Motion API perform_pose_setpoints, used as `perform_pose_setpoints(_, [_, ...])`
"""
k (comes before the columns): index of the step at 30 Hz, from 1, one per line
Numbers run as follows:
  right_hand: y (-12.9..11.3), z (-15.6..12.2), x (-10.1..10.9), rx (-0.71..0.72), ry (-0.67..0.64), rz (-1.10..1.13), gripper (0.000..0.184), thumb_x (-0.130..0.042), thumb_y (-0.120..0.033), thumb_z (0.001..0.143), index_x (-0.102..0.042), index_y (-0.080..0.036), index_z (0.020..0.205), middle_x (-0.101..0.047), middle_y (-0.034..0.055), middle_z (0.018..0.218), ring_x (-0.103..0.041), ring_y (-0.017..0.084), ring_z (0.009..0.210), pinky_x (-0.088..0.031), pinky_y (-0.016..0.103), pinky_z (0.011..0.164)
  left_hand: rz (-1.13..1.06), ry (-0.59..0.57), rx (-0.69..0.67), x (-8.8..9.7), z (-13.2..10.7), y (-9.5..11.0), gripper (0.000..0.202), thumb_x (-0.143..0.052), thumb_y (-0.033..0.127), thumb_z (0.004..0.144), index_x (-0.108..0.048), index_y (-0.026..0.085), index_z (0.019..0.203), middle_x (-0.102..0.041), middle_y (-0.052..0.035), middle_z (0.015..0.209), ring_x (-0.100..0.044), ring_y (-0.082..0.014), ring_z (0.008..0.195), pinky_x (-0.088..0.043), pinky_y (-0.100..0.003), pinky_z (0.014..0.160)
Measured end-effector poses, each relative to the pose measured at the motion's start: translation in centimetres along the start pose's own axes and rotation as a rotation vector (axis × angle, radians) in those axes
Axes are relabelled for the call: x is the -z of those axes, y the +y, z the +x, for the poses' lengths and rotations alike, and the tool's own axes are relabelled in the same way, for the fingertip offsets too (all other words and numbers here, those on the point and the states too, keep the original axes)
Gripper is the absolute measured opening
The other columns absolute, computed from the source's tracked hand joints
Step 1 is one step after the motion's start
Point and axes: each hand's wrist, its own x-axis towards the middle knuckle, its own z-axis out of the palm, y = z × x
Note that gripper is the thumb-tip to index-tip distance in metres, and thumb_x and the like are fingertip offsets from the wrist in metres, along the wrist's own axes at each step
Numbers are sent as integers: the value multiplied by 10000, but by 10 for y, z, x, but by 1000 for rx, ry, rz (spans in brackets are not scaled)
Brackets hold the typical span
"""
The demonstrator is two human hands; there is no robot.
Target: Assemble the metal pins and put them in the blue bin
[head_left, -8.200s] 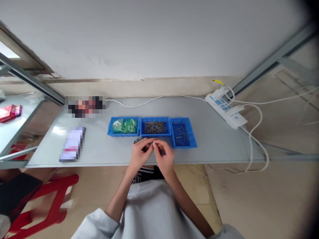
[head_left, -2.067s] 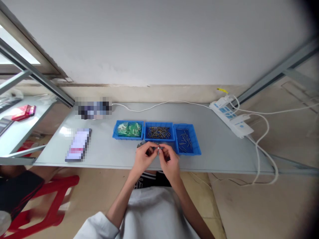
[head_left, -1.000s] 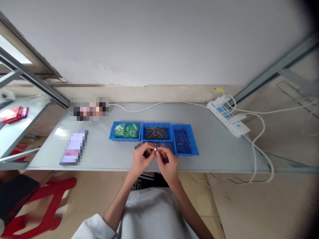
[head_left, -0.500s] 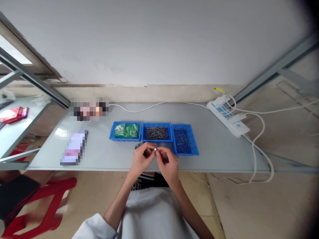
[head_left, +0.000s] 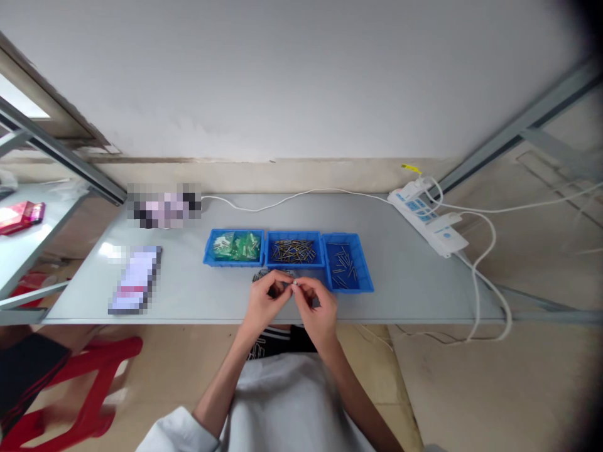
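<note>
My left hand (head_left: 264, 302) and my right hand (head_left: 316, 310) meet over the near edge of the grey table (head_left: 405, 276), fingers pinched together around a tiny white-tipped part (head_left: 294, 284). A small dark pile of parts (head_left: 262, 275) lies on the table just behind my left hand. Beyond the hands stand three blue trays in a row: the left tray (head_left: 233, 246) holds green and white pieces, the middle tray (head_left: 294, 249) a heap of thin metal pins, the right tray (head_left: 347, 262) a few scattered pins.
A white power strip (head_left: 428, 216) with cables lies at the table's right back corner; a white cable runs along the back. A phone-like object (head_left: 135, 279) lies at the left. A red stool (head_left: 89, 389) stands left of my lap, beside a second table.
My hands stay pinched together on the small part at the same spot; only the head camera has shifted slightly.
</note>
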Motion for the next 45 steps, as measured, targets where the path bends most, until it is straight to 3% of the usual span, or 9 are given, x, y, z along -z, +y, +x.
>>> perform_pose_setpoints(3, [-9, 5, 14, 5, 94, -101, 143, -666, -344, 1061, -751, -231, 1036, -731, 6, 751, -630, 140, 593, -554, 260, 595, 4, 39, 18, 0, -2, 3, 155, -714, 334, 997, -785, 203, 1040, -791, -31, 799, -576, -109, 542, -500, -234, 589])
perform_pose_setpoints(7, [-13, 32, 54, 31, 307, -358, 164, -718, -375, 1040, -776, -223, 1059, -702, -4, 711, -560, 130, 532, -513, 273, 590, -63, 170, 82, 1, -5, 6, 262, -650, 439, 1062, -757, 203, 1103, -812, -50, 856, -620, -119, 575, -523, -244, 599])
perform_pose_setpoints(11, [-10, 47, 81, 26, 250, -544, 222, -694, -399, 1052, -792, -212, 1122, -711, 1, 733, -553, 140, 542, -503, 293, 625, -92, 199, 119, 3, -7, 5, 303, -622, 483, 1082, -758, 213, 1067, -793, -43, 834, -625, -129, 600, -531, -255, 598])
perform_pose_setpoints(14, [-10, 32, 68, 89, 129, -494, 178, -671, -347, 1071, -795, -232, 1124, -730, 7, 768, -588, 137, 558, -507, 280, 623, -92, 192, 129, 4, -7, 5, 307, -610, 478, 1092, -766, 215, 1062, -787, -44, 841, -629, -134, 624, -537, -263, 616])
perform_pose_setpoints(18, [-3, 5, 27, 130, -207, -397, 211, -589, -330, 1108, -782, -278, 1176, -768, 14, 797, -678, 165, 615, -507, 281, 618, -93, 199, 133, 4, -7, 7, 321, -612, 485, 1089, -775, 212, 1046, -784, -42, 829, -639, -136, 629, -544, -265, 624])
perform_pose_setpoints(22, [16, 2, 1, 83, -211, -478, 244, -549, -369, 1123, -773, -277, 1159, -788, 19, 799, -683, 186, 587, -429, 292, 546, -110, 201, 135, 4, -6, 9, 324, -621, 490, 1084, -778, 212, 1029, -778, -33, 796, -677, -142, 644, -558, -265, 638])
perform_pose_setpoints(28, [29, 4, -1, 51, -278, -516, 266, -550, -400, 1124, -743, -267, 998, -764, 8, 731, -656, 175, 555, -331, 282, 520, -112, 179, 146, 4, -6, 7, 327, -622, 487, 1083, -781, 206, 1031, -782, -39, 801, -699, -150, 668, -568, -272, 665])
perform_pose_setpoints(36, [29, 0, 0, -35, -267, -449, 239, -488, -356, 1121, -679, -229, 1053, -794, 35, 839, -731, 185, 670, -415, 259, 592, -48, 169, 130, 3, -5, 9, 257, -606, 388, 1085, -772, 201, 1028, -778, -27, 791, -675, -135, 648, -527, -244, 652])
perform_pose_setpoints(45, [32, 2, 7, -10, -163, -133, 162, -528, -364, 1109, -613, -239, 1051, -738, 18, 850, -689, 166, 694, -518, 260, 661, 103, 4, -23, -3, -1, 1, 121, -688, 264, 999, -763, 211, 1078, -785, -4, 826, -604, -109, 574, -497, -221, 597])
